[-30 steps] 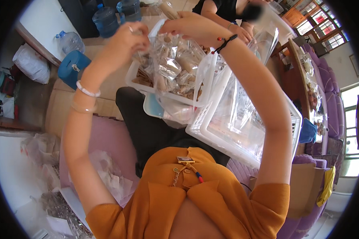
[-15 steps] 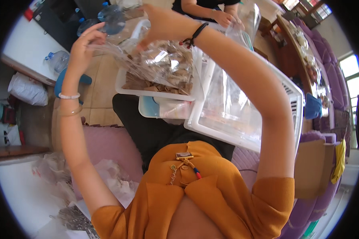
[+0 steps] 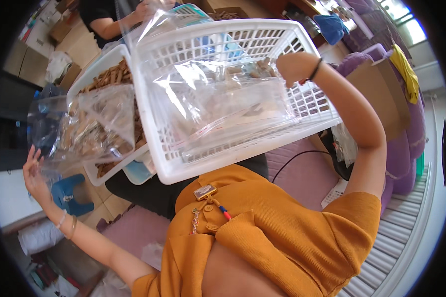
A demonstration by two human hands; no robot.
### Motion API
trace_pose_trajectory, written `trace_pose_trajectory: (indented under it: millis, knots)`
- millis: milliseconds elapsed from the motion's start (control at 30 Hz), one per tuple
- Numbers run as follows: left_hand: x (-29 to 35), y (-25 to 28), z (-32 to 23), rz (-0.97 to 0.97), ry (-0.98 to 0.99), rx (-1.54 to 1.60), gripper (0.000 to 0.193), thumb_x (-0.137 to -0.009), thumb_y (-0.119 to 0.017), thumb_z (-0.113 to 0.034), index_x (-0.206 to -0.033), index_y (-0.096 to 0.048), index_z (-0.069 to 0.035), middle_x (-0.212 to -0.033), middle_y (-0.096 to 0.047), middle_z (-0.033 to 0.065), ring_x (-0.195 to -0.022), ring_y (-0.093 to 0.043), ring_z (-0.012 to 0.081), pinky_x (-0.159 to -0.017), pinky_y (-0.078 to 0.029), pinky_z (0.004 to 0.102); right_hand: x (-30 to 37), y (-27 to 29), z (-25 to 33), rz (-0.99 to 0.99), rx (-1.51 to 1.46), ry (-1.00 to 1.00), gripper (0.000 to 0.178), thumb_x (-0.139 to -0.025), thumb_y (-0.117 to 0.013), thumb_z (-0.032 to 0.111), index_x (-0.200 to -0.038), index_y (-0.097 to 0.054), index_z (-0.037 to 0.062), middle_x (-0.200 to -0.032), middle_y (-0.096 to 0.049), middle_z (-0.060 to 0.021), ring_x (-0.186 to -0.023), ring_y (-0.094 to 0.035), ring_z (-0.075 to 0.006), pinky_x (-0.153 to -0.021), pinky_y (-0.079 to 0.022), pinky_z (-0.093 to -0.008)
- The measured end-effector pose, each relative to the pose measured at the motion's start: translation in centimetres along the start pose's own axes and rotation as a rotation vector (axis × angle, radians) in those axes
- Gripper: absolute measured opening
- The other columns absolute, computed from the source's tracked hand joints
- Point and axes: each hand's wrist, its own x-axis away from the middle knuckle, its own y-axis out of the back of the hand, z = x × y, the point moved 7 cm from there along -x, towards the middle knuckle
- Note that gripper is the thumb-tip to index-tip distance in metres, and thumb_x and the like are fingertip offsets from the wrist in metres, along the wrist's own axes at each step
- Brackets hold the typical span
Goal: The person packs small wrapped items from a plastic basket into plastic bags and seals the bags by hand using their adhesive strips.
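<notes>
At the far left, my left hand (image 3: 35, 174) has its fingertips at the edge of a large clear plastic bag (image 3: 79, 116), seeming to pinch it. This bag stretches from there across a white tray (image 3: 93, 174) of small brown pieces (image 3: 113, 74). My right hand (image 3: 297, 69), with a dark cord at its wrist, is curled inside the right end of a white slotted basket (image 3: 158, 171). Its fingers bend down beside the clear flat bags (image 3: 228, 106) lying in the basket; what they grip is hidden. Brownish contents show through a bag near those fingers.
Across from me a person (image 3: 111, 27) in dark clothes handles clear plastic. A blue stool (image 3: 70, 195) stands on the floor at left. To the right are a cardboard box (image 3: 376, 101), a yellow cloth (image 3: 405, 72) and a purple sofa (image 3: 404, 153). A black cable (image 3: 297, 157) crosses the seat.
The view has swung right. My right hand has left the bag over the tray and reached into the basket. My left hand stays out left by the bag, which now spreads wider.
</notes>
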Motion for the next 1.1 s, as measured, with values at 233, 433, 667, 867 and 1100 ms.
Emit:
trace_pose_trajectory:
  millis: [233, 433, 667, 867, 1100]
  knots:
    - [1.0, 0.5, 0.1, -0.096, 0.096, -0.003, 0.008, -0.089, -0.042, -0.007, -0.092, -0.049, -0.004, -0.122, -0.045, 0.0188, -0.105, -0.051, 0.0270, -0.092, -0.039, 0.0351, -13.9, -5.0, -4.5, -0.427, -0.343, -0.116, 0.091, -0.062, -0.068, 0.029, -0.134, -0.019, 0.0042, -0.131, -0.025, -0.0284, -0.104, -0.048, -0.0419, -0.086, -0.042, -0.0447]
    - [1.8, 0.2, -0.3, -0.145, 0.137, -0.113, 0.007, -0.088, -0.042, -0.003, -0.091, -0.048, -0.003, -0.120, -0.047, 0.0186, -0.100, -0.053, 0.0238, -0.088, -0.041, 0.0309, -16.7, -7.6, -3.1, -0.423, -0.208, -0.346, 0.100, -0.066, -0.067, 0.034, -0.137, -0.001, 0.0136, -0.137, -0.005, -0.0252, -0.114, -0.030, -0.0518, -0.078, -0.034, -0.0651]
    - [1.2, -0.5, -0.4, -0.144, 0.088, -0.085, 0.011, -0.088, -0.039, 0.000, -0.093, -0.048, -0.003, -0.120, -0.047, 0.0187, -0.098, -0.054, 0.0224, -0.086, -0.041, 0.0296, -16.5, -10.5, -2.0, -0.502, 0.057, -0.354, 0.067, -0.079, -0.052, 0.029, -0.136, -0.018, 0.0190, -0.139, -0.002, -0.0257, -0.112, -0.032, -0.0495, -0.075, -0.035, -0.0642]
    - [1.3, -0.4, -0.3, -0.101, 0.061, -0.082, 0.013, -0.088, -0.038, 0.000, -0.094, -0.048, -0.003, -0.120, -0.048, 0.0183, -0.097, -0.055, 0.0226, -0.087, -0.040, 0.0302, -16.4, -9.2, -2.5, -0.428, -0.208, -0.243, 0.053, -0.081, -0.050, 0.026, -0.128, -0.028, 0.0381, -0.136, -0.009, -0.0223, -0.111, -0.032, -0.0505, -0.079, -0.038, -0.0613]
    - [2.3, 0.8, 0.8, -0.118, 0.085, -0.105, 0.010, -0.088, -0.045, -0.010, -0.094, -0.050, -0.004, -0.119, -0.049, 0.0171, -0.098, -0.054, 0.0235, -0.088, -0.040, 0.0323, -13.5, -8.4, 0.2, -0.586, 0.059, 0.097, 0.044, -0.075, -0.052, 0.010, -0.117, -0.044, 0.0174, -0.104, -0.047, -0.0161, -0.084, -0.054, -0.0396, -0.071, -0.046, -0.0438]
